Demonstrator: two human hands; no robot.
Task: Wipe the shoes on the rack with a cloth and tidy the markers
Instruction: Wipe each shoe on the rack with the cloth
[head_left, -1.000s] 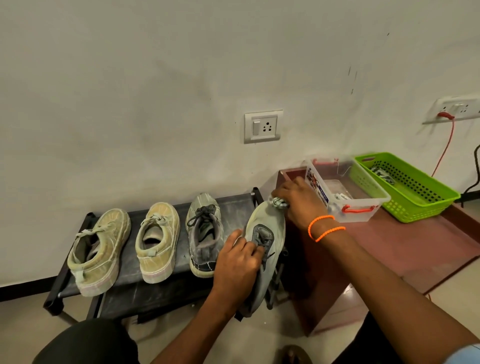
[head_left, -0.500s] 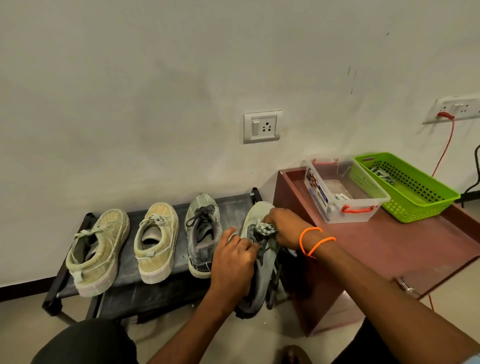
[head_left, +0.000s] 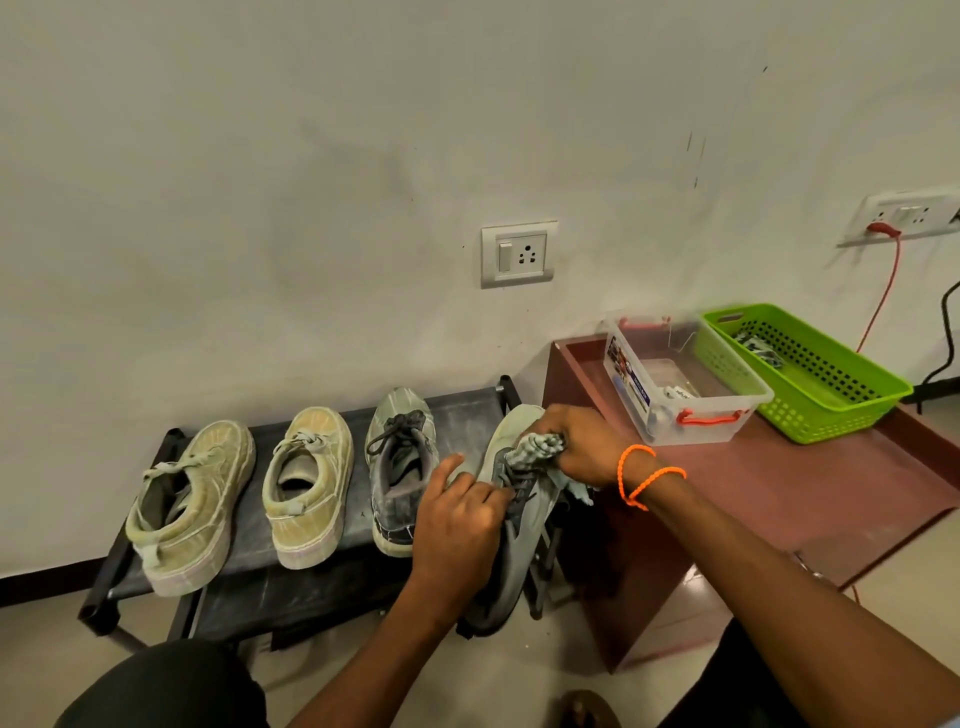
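**Four shoes on the rack, one in hand under the cloth**

Four shoes sit along the black rack (head_left: 291, 582) against the wall. The two on the left are yellow-green canvas shoes (head_left: 192, 499), side by side with toes to the wall; next comes a grey laced shoe (head_left: 400, 467). The fourth, a pale grey shoe (head_left: 519, 540), is at the rack's right end, tilted with its heel hanging past the front edge.

The left hand (head_left: 457, 525) holds this grey shoe at its middle, fingers (head_left: 467, 486) curled over the upper near the laces. The right hand (head_left: 582, 447), with two orange bands on its wrist, has its fingers clamped on a bunched grey-green cloth (head_left: 537, 449), pressed on the shoe's tongue and toe area; a loose corner of the cloth hangs down beside the shoe.

Just right of the rack stands a low reddish desk (head_left: 810, 499). On it, near the wall, a clear plastic box (head_left: 675, 384) with red handles touches a green perforated basket (head_left: 810, 379). Whether either one holds markers cannot be told. A socket (head_left: 518, 254) is fixed to the wall above the rack.
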